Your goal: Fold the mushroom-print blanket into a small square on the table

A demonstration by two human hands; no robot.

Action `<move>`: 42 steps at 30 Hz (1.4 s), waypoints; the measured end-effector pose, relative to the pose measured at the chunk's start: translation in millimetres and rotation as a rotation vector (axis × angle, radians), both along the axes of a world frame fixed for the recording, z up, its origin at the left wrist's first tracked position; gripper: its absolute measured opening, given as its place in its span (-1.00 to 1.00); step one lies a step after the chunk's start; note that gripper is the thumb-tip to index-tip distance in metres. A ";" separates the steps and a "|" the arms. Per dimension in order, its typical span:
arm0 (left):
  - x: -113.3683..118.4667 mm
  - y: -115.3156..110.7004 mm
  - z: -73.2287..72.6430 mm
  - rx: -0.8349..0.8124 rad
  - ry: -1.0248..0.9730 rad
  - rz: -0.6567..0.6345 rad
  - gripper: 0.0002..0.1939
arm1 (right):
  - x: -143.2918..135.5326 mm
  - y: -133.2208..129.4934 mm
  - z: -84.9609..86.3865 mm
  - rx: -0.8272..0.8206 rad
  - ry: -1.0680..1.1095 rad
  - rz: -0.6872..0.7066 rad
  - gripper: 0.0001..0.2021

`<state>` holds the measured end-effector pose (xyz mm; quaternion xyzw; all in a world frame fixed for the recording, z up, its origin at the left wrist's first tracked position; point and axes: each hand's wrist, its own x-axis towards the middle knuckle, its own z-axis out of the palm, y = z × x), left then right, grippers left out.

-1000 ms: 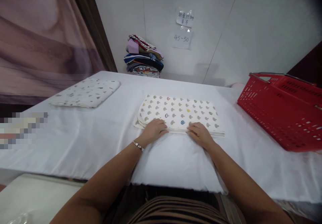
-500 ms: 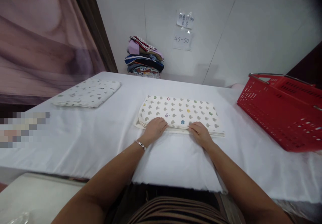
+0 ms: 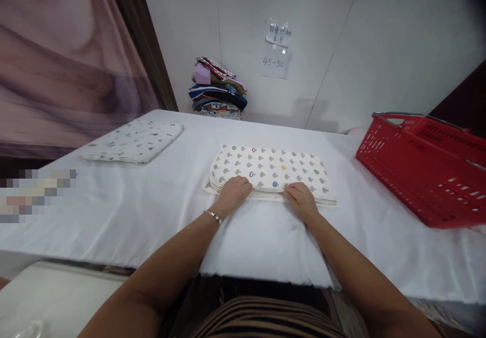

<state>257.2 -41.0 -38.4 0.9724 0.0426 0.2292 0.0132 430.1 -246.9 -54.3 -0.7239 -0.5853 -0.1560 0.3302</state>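
Your left hand (image 3: 233,194) and right hand (image 3: 301,199) have lifted the near edge of the mushroom cloth (image 3: 268,168) a bit, each grip pinched shut on it. Under that cloth is the bench (image 3: 152,206), with the red basket (image 3: 410,173) to its right and the cloth pile (image 3: 219,91) behind.

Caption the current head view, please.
Left hand and right hand grip the near edge of a folded mushroom-print cloth on a white-covered table, red basket at right.
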 end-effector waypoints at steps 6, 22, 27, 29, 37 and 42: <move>-5.1 -3.7 -4.3 0.046 0.019 -0.074 -0.73 | 3.6 -1.1 -7.1 -0.119 -0.149 0.043 -0.75; -9.0 -3.6 -3.0 0.267 0.043 -0.066 -0.75 | 2.2 2.3 -8.3 -0.113 -0.230 0.031 -0.77; -12.0 -11.6 -4.3 0.214 0.072 -0.039 -0.80 | 1.9 1.3 -8.5 -0.116 -0.212 0.039 -0.79; -14.2 -12.8 -4.5 0.179 0.083 -0.035 -0.82 | 1.6 1.2 -7.9 -0.121 -0.199 0.045 -0.78; -20.3 -6.7 -2.1 0.171 0.090 -0.050 -0.83 | 0.1 -1.3 -3.6 -0.123 -0.163 0.097 -0.78; -17.4 -3.3 -2.6 0.167 0.074 -0.044 -0.83 | -0.3 -1.7 -3.1 -0.136 -0.172 0.086 -0.80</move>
